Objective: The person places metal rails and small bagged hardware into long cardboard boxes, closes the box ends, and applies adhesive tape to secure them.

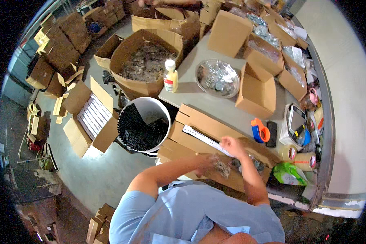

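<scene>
Over cardboard [191, 148], one white strip [203, 138], left hand [206, 163], right hand [231, 145], both grips unclear.

Head camera: worn on the person's head, above and behind the perforated white strip [203, 138].
Facing: steeply down and forward over the strip.
Nearness: light-blue shirt [183, 211] closer than the strip; bulging carton [136, 87] farther, beyond it.
Breadth: fisheye-wide, from the flapped carton [105, 136] left of the strip to the pale wall [349, 122] well right of it.
</scene>
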`<state>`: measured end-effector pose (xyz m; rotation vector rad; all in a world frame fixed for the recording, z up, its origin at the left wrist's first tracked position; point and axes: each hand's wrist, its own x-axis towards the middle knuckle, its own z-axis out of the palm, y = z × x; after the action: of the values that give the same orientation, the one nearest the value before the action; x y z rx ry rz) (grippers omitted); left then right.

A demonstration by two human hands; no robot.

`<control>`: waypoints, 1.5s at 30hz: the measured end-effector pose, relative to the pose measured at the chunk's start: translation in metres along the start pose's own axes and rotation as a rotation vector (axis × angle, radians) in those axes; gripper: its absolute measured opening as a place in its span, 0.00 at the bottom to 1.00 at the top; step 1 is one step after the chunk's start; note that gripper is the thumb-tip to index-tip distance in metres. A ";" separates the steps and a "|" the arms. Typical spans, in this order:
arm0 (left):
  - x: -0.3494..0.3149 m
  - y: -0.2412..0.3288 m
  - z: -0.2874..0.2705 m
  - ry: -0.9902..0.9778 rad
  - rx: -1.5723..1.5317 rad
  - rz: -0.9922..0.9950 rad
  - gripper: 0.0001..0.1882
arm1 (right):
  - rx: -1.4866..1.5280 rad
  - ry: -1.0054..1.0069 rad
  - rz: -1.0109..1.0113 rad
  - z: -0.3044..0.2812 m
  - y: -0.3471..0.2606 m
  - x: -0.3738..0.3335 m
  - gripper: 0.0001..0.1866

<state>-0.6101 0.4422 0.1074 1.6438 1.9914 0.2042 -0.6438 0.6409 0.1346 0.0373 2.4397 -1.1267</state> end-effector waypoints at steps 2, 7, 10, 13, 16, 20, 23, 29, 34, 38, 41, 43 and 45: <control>0.034 -0.014 0.044 0.122 0.097 0.133 0.42 | 0.186 0.183 -0.168 -0.008 -0.005 0.060 0.23; 0.005 -0.007 -0.012 0.011 -0.093 -0.001 0.41 | 1.092 0.233 0.139 -0.028 -0.051 0.155 0.23; 0.017 -0.017 -0.021 0.009 -0.281 0.076 0.40 | 1.447 0.241 0.304 -0.024 -0.034 0.199 0.22; 0.023 -0.014 -0.039 0.505 -0.825 0.551 0.27 | 1.347 0.224 0.332 -0.016 -0.037 0.199 0.24; 0.069 -0.039 0.065 0.352 -0.372 0.259 0.29 | 1.233 0.224 0.266 -0.016 -0.039 0.194 0.25; 0.029 -0.032 0.008 -0.182 -0.323 -0.035 0.33 | 1.303 0.055 0.263 -0.021 -0.034 0.204 0.22; 0.069 -0.041 0.084 0.061 -0.102 0.048 0.33 | 1.366 0.067 0.219 -0.025 -0.041 0.211 0.15; 0.048 -0.036 0.067 0.083 -0.182 0.017 0.32 | 1.588 0.331 0.153 -0.025 -0.027 0.215 0.08; 0.006 -0.016 0.009 0.221 -0.281 -0.023 0.32 | 1.582 0.260 0.138 -0.021 -0.030 0.157 0.07; -0.022 -0.008 -0.030 0.069 -0.234 -0.058 0.28 | 1.418 0.292 0.103 -0.020 -0.044 0.082 0.08; -0.043 -0.003 -0.043 0.355 -0.291 0.035 0.24 | 1.380 0.290 0.143 -0.012 -0.045 0.018 0.09; -0.055 0.004 -0.059 0.627 -0.298 0.067 0.21 | 1.350 0.345 0.093 0.009 -0.027 -0.018 0.15; -0.060 0.002 -0.085 0.825 -0.128 -0.127 0.21 | 1.293 0.524 0.231 0.026 -0.031 -0.048 0.14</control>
<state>-0.6441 0.4052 0.1984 1.4632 2.5737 1.0812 -0.5967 0.6095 0.1618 1.0602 1.5216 -2.5514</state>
